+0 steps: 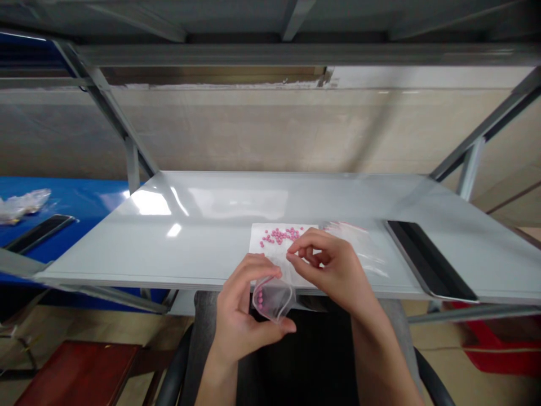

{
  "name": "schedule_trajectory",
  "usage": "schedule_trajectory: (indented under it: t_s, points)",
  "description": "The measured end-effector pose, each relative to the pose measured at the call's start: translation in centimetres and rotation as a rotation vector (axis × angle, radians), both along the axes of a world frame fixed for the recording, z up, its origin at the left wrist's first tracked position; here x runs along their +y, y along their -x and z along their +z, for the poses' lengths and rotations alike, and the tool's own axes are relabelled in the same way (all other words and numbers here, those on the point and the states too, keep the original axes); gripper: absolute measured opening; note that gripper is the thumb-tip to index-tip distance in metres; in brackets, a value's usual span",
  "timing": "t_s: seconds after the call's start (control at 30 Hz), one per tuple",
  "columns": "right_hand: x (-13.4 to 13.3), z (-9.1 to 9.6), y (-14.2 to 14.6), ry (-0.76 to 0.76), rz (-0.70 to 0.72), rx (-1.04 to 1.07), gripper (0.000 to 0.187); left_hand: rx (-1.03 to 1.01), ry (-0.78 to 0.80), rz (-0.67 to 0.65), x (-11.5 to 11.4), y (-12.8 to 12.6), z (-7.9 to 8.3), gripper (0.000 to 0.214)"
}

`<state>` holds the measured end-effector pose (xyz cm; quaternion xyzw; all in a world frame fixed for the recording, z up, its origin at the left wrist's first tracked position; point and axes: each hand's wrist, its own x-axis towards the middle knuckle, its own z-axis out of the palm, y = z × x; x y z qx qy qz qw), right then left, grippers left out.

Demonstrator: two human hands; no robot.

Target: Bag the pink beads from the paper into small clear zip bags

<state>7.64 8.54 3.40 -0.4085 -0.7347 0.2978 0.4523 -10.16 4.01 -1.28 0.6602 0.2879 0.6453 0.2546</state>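
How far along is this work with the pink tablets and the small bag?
Some pink tablets already lie in the small clear bag. The left hand holds that bag, and the right hand pinches above it; whether it holds a tablet is hidden. Many tablets remain on the white paper.

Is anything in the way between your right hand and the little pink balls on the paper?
Nothing visible: only the white paper lies between the right hand and the pink tablets.
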Motion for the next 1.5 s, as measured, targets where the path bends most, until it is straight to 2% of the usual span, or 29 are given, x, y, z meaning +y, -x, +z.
schedule_trajectory:
  t_s: [0.1, 0.2, 0.33, 0.5, 0.63, 0.83, 0.97, 1.03, 1.1, 1.17, 1.23, 1.33, 1.5]
  points:
    - [-1.6, 1.4, -0.3, -0.015, 0.09, 0.126, 0.001, 0.024, 0.071, 0.027, -0.1, -0.1, 0.1, 0.052]
    - [-2.5, 1.9, -0.5, -0.073, 0.164, 0.137, 0.01, 0.017, 0.138, 0.018, -0.4, -0.2, 0.1, 0.049]
    - [-2.6, 1.8, 0.1, -0.094, 0.207, 0.079, 0.015, -0.003, 0.196, -0.02, -0.7, -0.4, 0.1, 0.05]
    - [-2.5, 1.5, 0.9, -0.093, 0.192, 0.125, 0.015, -0.043, 0.224, -0.033, -0.7, -0.8, 0.3, 0.043]
    - [-3.4, 2.0, 1.0, -0.06, 0.169, 0.11, 0.01, -0.054, 0.201, 0.08, -0.8, -1.0, 0.3, 0.04]
    - [-4.2, 1.7, 1.5, -0.009, 0.183, -0.004, 0.021, 0.076, 0.132, 0.308, -0.9, -1.2, -0.1, 0.045]
    - [-3.5, 1.0, 1.9, 0.047, 0.096, 0.093, 0.018, 0.082, 0.125, 0.392, -1.2, -1.4, 0.0, 0.06]
    - [-3.1, 0.9, 1.8, 0.115, 0.111, 0.176, 0.014, 0.002, 0.184, 0.362, -1.5, -1.4, 0.2, 0.067]
    - [-2.9, 0.9, 1.6, 0.167, 0.138, 0.237, 0.011, -0.091, 0.219, 0.253, -1.7, -1.2, 0.4, 0.066]
    - [-2.7, 0.8, 1.4, 0.189, 0.141, 0.256, 0.011, -0.184, 0.253, 0.12, -1.7, -0.8, 0.4, 0.057]
    - [-2.7, 0.8, 1.2, 0.199, 0.133, 0.26, 0.011, -0.254, 0.309, 0.047, -1.7, -0.5, 0.4, 0.038]
    - [-2.8, 0.7, 1.1, 0.201, 0.139, 0.265, 0.012, -0.296, 0.388, 0.057, -1.5, -0.3, 0.3, 0.013]
    - [-2.8, 0.5, 1.0, 0.213, 0.149, 0.301, 0.014, -0.319, 0.466, 0.135, -1.4, -0.4, 0.5, 0.019]
